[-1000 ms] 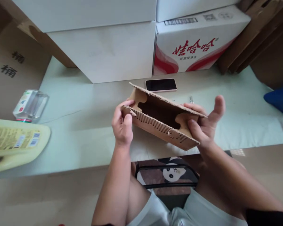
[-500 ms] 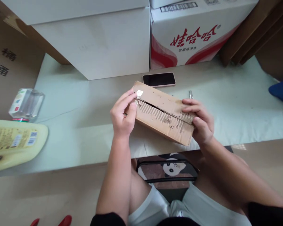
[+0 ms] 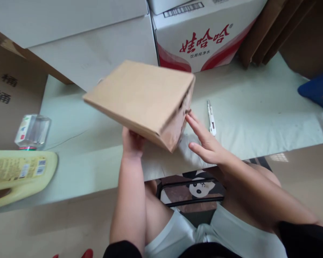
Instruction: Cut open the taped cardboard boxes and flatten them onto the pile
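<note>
A brown cardboard box is held tilted above the table, a broad plain face turned up and a torn, ragged end facing right. My left hand grips it from below on the near left side; the box hides most of its fingers. Beside the torn end is my right hand, fingers stretched out and apart, the fingertips at the ragged edge. A white utility knife lies on the table just beyond my right hand.
White cartons and a red-and-white carton stand along the back. On the left are a clear bottle and a yellow jug. A blue object sits at the right on the pale-green cloth.
The box has been lifted and turned, its torn seam swinging from the top to the right. My right hand has let go and opened. The utility knife is uncovered; the phone is hidden.
</note>
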A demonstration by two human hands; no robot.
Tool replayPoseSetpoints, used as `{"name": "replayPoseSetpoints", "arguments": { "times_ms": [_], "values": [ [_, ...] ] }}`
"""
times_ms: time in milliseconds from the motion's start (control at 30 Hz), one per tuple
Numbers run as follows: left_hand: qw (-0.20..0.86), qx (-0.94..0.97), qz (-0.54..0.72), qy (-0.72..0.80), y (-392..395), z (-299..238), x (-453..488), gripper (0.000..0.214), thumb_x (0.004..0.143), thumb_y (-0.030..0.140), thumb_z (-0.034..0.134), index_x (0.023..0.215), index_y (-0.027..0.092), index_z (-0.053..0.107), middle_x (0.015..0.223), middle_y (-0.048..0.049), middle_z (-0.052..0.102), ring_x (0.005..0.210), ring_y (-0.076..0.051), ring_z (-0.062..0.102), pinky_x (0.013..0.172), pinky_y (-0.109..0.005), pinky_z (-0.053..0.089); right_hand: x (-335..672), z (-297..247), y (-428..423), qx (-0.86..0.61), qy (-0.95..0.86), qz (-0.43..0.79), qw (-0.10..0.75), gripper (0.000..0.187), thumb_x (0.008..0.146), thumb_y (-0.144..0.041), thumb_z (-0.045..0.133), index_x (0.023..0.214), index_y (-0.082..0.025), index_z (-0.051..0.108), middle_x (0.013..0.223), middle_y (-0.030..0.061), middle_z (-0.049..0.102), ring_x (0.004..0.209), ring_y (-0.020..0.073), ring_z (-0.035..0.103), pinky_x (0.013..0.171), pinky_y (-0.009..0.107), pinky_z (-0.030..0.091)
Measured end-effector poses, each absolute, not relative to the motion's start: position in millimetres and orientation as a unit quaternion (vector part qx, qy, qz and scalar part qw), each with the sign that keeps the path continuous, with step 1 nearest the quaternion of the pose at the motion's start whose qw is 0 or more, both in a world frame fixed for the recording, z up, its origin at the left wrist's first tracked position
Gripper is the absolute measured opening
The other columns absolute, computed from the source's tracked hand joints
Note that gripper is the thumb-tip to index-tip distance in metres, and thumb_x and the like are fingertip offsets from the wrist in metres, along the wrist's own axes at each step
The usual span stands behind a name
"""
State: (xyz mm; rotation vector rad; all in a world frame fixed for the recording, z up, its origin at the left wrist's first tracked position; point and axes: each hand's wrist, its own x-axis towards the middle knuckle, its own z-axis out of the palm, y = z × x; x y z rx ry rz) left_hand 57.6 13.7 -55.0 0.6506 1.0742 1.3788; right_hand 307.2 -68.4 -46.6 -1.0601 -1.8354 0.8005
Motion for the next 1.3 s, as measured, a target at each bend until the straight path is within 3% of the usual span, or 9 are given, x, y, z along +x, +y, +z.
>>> {"name": "replayPoseSetpoints", "arguments": {
  "times_ms": [200, 367, 467, 600, 700, 800, 933, 1133, 1300],
  "values": [
    [0.720, 0.273, 0.419, 0.482, 3, -62, 70, 0.075, 0.086, 0.083, 0.047, 0.104, 0.016, 0.075, 0.083, -0.0159, 0.075, 0.071, -0.027, 0.074, 0.049, -0.031, 0.054, 317, -46, -67, -0.438, -0.710, 0.293, 0.468, 0.072, 0.098, -0.052, 0.055, 0.164, -0.039, 0.028, 0.168, 0.0014, 0.037, 0.155, 0.0278, 0.039, 0.128, 0.049, 0.037],
    [0.809, 0.337, 0.216, 0.431, -5, -62, 57, 0.072, 0.075, 0.084, 0.062, 0.101, 0.018, 0.075, 0.074, -0.0159, 0.075, 0.047, -0.023, 0.068, 0.031, -0.023, 0.033, 331, -44, -64, -0.466, -0.649, 0.312, 0.515, 0.057, 0.095, -0.060, 0.057, 0.148, -0.039, 0.052, 0.148, 0.0033, 0.061, 0.135, 0.0274, 0.060, 0.115, 0.048, 0.052],
    [0.800, 0.379, 0.106, 0.453, -4, -55, 47, 0.049, 0.075, 0.063, 0.080, 0.090, 0.016, 0.074, 0.063, -0.0123, 0.072, 0.043, -0.023, 0.067, 0.030, -0.021, 0.024, 336, -43, -62, -0.498, -0.619, 0.323, 0.515, 0.049, 0.090, -0.066, 0.062, 0.128, -0.036, 0.068, 0.139, 0.0049, 0.068, 0.130, 0.0294, 0.063, 0.113, 0.051, 0.052],
    [0.596, 0.427, 0.299, 0.610, 7, -49, 37, 0.030, 0.082, 0.044, 0.073, 0.092, 0.017, 0.072, 0.075, -0.0103, 0.075, 0.058, -0.021, 0.072, 0.041, -0.021, 0.041, 332, -42, -59, -0.490, -0.609, 0.359, 0.510, 0.044, 0.090, -0.064, 0.064, 0.119, -0.032, 0.073, 0.136, 0.0058, 0.069, 0.128, 0.0284, 0.064, 0.113, 0.051, 0.050],
    [0.400, 0.482, 0.480, 0.615, 9, -50, 36, 0.041, 0.087, 0.050, 0.060, 0.117, 0.023, 0.065, 0.123, -0.0124, 0.073, 0.107, -0.026, 0.074, 0.069, -0.032, 0.060, 323, -41, -58, -0.470, -0.607, 0.379, 0.517, 0.043, 0.094, -0.060, 0.061, 0.122, -0.030, 0.071, 0.134, 0.0066, 0.069, 0.127, 0.0262, 0.064, 0.113, 0.047, 0.050],
    [0.222, 0.629, 0.540, 0.513, 0, -42, 46, 0.047, 0.094, 0.056, 0.051, 0.130, 0.026, 0.059, 0.153, -0.0086, 0.054, 0.145, -0.030, 0.050, 0.103, -0.048, 0.056, 317, -42, -58, -0.450, -0.610, 0.385, 0.526, 0.038, 0.096, -0.056, 0.060, 0.121, -0.029, 0.070, 0.134, 0.0058, 0.069, 0.126, 0.0243, 0.064, 0.111, 0.044, 0.051],
    [0.112, 0.753, 0.547, 0.349, -22, -5, 69, 0.032, 0.096, 0.042, 0.053, 0.124, 0.031, 0.065, 0.137, -0.0014, 0.066, 0.140, -0.026, 0.054, 0.126, -0.055, 0.035, 311, -43, -60, -0.438, -0.618, 0.379, 0.531, 0.033, 0.098, -0.051, 0.061, 0.121, -0.030, 0.069, 0.136, 0.0052, 0.067, 0.130, 0.0231, 0.062, 0.114, 0.042, 0.048],
    [0.117, 0.848, 0.335, 0.395, -46, 36, 89, 0.036, 0.088, 0.021, 0.060, 0.123, 0.023, 0.068, 0.127, -0.0053, 0.074, 0.138, -0.031, 0.058, 0.124, -0.054, 0.034, 305, -41, -63, -0.413, -0.642, 0.375, 0.525, 0.028, 0.101, -0.044, 0.057, 0.123, -0.029, 0.067, 0.131, 0.0048, 0.069, 0.124, 0.0198, 0.065, 0.109, 0.037, 0.051],
    [0.110, 0.853, 0.334, 0.386, -44, 27, 93, 0.017, 0.092, 0.015, 0.061, 0.102, 0.024, 0.071, 0.102, -0.0011, 0.079, 0.115, -0.025, 0.071, 0.113, -0.049, 0.042, 304, -40, -64, -0.418, -0.646, 0.371, 0.520, 0.029, 0.101, -0.045, 0.056, 0.123, -0.027, 0.066, 0.131, 0.0060, 0.069, 0.124, 0.0205, 0.065, 0.109, 0.038, 0.052]
  ]
}}
